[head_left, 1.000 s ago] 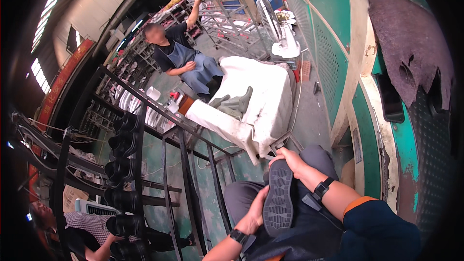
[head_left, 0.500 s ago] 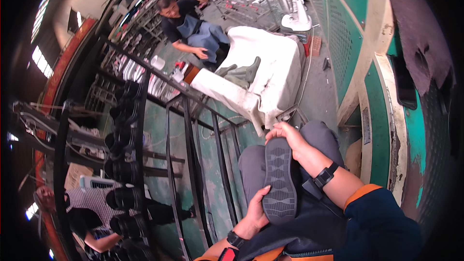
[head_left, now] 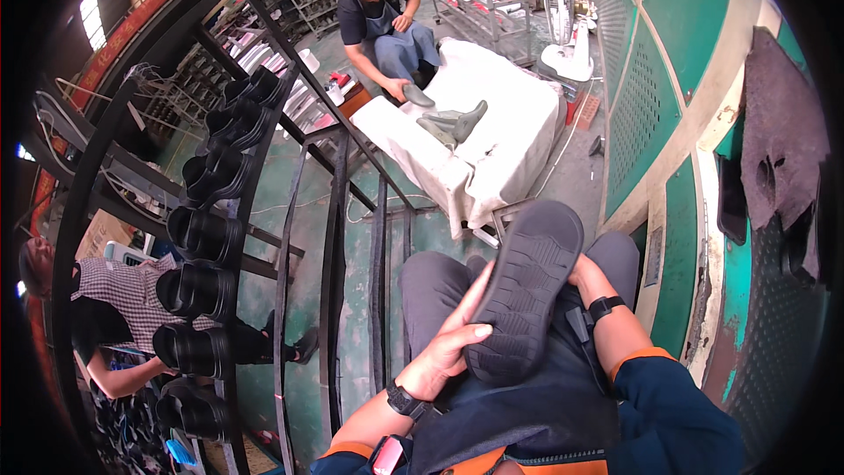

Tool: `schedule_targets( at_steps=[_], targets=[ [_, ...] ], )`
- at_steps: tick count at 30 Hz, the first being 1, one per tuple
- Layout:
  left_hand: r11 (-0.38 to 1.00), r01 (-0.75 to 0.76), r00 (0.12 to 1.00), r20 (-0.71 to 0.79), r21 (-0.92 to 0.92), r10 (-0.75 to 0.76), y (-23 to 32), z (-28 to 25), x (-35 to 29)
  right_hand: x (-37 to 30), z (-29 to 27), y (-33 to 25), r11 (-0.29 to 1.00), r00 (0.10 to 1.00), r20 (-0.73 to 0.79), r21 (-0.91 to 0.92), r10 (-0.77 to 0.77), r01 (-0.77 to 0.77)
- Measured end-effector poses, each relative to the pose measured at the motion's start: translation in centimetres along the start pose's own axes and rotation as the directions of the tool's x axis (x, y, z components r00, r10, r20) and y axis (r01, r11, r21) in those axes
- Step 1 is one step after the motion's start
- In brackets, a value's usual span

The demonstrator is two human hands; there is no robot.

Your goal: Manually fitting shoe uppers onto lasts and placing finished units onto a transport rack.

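Note:
A dark grey shoe (head_left: 527, 295) is held in front of my lap with its grooved sole turned toward me; its upper is hidden behind the sole. My left hand (head_left: 453, 339) grips the shoe's lower left side, thumb lying over the sole's edge and fingers behind. On the right side, my right hand (head_left: 583, 271) reaches behind the shoe, and its fingers are out of sight. Both wrists wear black straps.
Left of me stands a black metal rack (head_left: 330, 290) with several black shoes (head_left: 193, 290). Ahead, a person (head_left: 387, 26) holds a grey shoe piece by a white-covered table (head_left: 519, 123). Another person (head_left: 141, 299) is beyond the rack. A green machine (head_left: 655, 97) stands right.
The shoe has come up closer and tilted rightward at its top. My right hand has gone from its top edge to behind its right side. The person ahead has picked up a grey piece.

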State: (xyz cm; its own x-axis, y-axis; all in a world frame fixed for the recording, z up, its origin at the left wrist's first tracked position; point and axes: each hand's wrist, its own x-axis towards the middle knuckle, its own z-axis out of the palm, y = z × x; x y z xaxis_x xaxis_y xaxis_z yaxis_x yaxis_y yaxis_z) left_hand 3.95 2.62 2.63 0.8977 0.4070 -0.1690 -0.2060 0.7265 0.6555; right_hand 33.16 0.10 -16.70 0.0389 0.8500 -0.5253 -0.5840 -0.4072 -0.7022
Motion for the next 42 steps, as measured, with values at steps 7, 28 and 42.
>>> schedule_targets(
  at_steps=[7,28,42],
  targets=[
    [0.884,-0.455,0.880,-0.201,-0.102,0.430,3.0,-3.9,-1.9,-4.7,6.1,-1.9,0.946,0.700,0.679,0.324,-0.222,-0.015],
    [-0.125,-0.270,0.756,0.291,0.955,0.586,6.8,-3.1,-6.4,-3.5,16.5,-5.0,0.980,0.714,0.689,-0.196,0.121,0.023],
    [0.229,-0.491,0.409,-0.010,0.841,0.913,5.9,-2.0,-4.9,-10.9,23.3,-8.0,0.635,0.628,0.664,-0.289,-0.405,0.716]
  ],
)
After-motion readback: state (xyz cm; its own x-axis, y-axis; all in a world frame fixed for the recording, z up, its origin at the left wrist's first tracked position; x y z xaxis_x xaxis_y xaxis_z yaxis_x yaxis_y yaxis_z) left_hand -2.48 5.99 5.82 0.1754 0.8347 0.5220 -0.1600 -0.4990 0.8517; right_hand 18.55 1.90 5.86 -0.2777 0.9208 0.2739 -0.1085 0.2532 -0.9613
